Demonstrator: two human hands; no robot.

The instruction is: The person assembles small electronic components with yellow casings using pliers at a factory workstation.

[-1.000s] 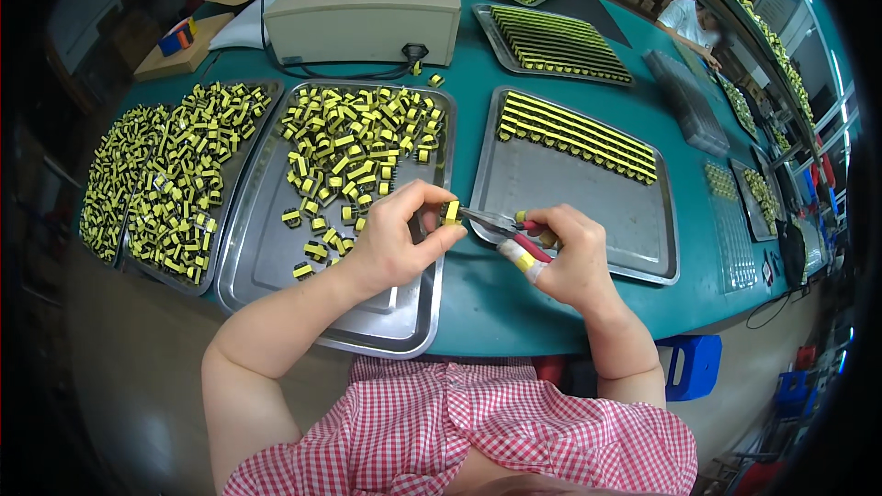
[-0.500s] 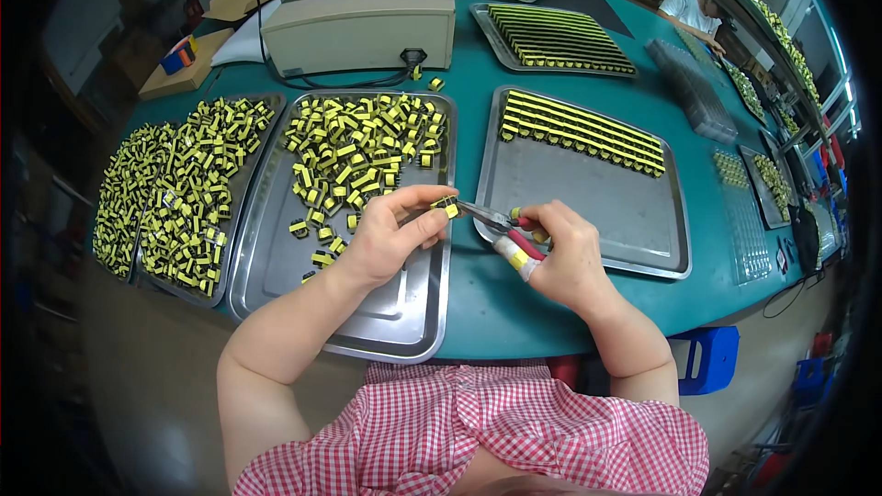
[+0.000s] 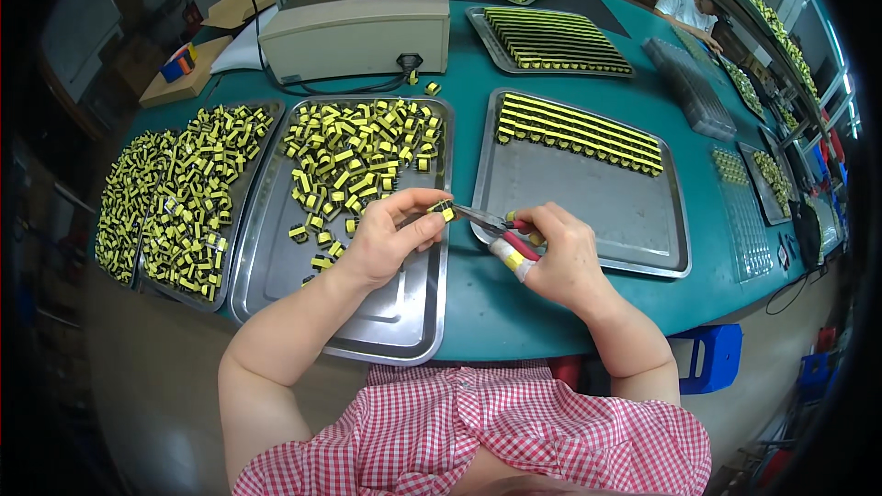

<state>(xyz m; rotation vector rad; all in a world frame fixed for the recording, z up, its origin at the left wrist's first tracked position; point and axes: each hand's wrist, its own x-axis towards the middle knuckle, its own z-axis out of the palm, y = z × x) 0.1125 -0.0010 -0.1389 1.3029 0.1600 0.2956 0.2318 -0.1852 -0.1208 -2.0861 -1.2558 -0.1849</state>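
Observation:
Between the thumb and fingers of my left hand (image 3: 390,237) is a small yellow-and-black transformer-like part (image 3: 443,210). My right hand (image 3: 562,248) grips pliers (image 3: 487,219) with red handles, and their narrow jaws reach to that part. Whether the jaws pinch a pin of it is too small to tell. White and yellow tape wraps a finger of the right hand. Under my left hand lies a metal tray (image 3: 418,312) with many loose parts of the same kind (image 3: 354,152). To the right, another metal tray (image 3: 588,211) bears neat rows of these parts (image 3: 583,135) along its far side.
Two more trays heaped with loose parts (image 3: 188,211) stand at the far left. A beige box-shaped machine (image 3: 358,32) with a black cable stands behind the middle tray. Farther back is a tray of tight rows (image 3: 551,41). A co-worker (image 3: 687,11) sits at the far right.
Both hands stay almost in place, with the part and the pliers still meeting. The whole view has shifted very slightly.

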